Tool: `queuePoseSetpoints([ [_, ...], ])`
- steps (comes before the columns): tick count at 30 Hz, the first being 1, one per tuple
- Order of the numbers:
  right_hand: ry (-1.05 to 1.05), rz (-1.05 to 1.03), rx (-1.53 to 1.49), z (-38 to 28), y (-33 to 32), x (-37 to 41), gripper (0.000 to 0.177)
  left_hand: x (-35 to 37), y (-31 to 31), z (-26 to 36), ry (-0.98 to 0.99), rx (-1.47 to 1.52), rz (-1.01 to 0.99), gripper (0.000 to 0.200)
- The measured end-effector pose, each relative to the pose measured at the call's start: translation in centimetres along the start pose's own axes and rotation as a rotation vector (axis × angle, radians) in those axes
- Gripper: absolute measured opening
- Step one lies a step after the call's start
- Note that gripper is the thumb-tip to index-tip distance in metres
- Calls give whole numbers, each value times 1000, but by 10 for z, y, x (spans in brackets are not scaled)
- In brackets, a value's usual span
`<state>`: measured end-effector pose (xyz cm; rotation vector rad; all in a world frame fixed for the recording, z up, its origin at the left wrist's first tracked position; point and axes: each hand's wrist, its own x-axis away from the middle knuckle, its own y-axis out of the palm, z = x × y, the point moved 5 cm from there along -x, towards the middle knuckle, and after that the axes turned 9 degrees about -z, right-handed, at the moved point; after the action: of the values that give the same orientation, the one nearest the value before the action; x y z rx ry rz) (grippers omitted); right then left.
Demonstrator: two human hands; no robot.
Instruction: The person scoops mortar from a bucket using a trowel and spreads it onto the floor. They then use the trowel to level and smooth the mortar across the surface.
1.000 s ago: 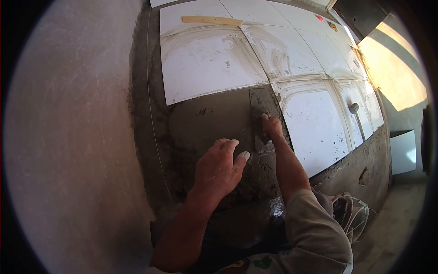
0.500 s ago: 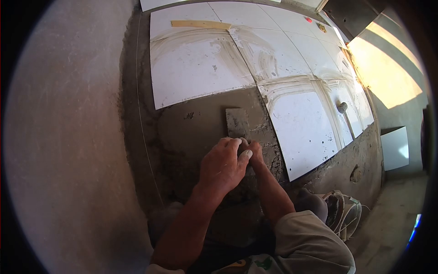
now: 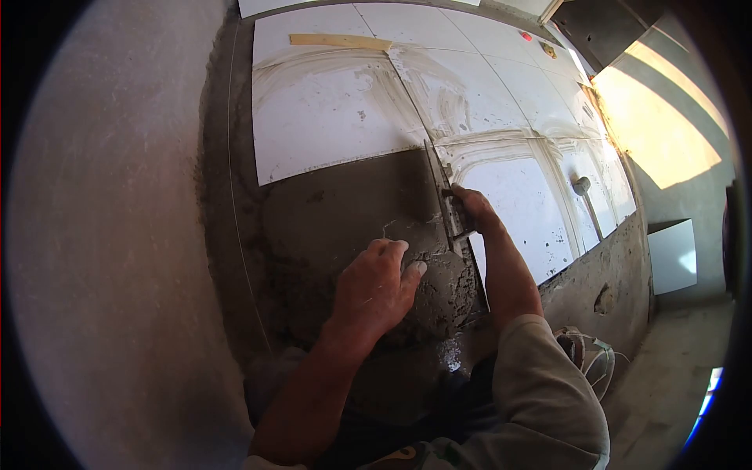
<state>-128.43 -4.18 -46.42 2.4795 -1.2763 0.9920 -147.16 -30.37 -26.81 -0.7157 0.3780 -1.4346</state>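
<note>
My right hand point(image 3: 476, 210) is wrapped round the handle of a flat metal trowel point(image 3: 440, 188). The trowel stands on edge along the left side of a white tile point(image 3: 517, 211), at the border of the wet grey mortar point(image 3: 345, 196). My left hand point(image 3: 374, 286) is over the mortar, lower and to the left, apart from the trowel. Its thumb and fingers are spread, with nothing between them. Rougher, lumpy mortar lies between my hands and below the trowel.
Smeared white tiles point(image 3: 329, 102) extend beyond the mortar, with a tan strip point(image 3: 341, 41) on them. A mallet point(image 3: 581, 186) rests on the right tiles. A string point(image 3: 235, 180) runs beside the left wall. A bucket point(image 3: 599, 368) stands at lower right.
My right hand has moved right and forward, away from my left hand. The trowel has gone from lying flat to standing on edge by the tile. My left hand has barely moved.
</note>
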Motion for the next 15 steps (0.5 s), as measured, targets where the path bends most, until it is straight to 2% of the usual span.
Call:
queuePoseSetpoints([
  [2,70,21,-24,-2,-6,-5,38,1,4,3,9,-3,-18,41],
  [7,92,-25,-9,-13,-11,-9,41,2,10,5,-12,-18,-52,42],
  [15,150,-101,43,-16,-22,-24,36,1,12,5,-28,-23,-60,43],
])
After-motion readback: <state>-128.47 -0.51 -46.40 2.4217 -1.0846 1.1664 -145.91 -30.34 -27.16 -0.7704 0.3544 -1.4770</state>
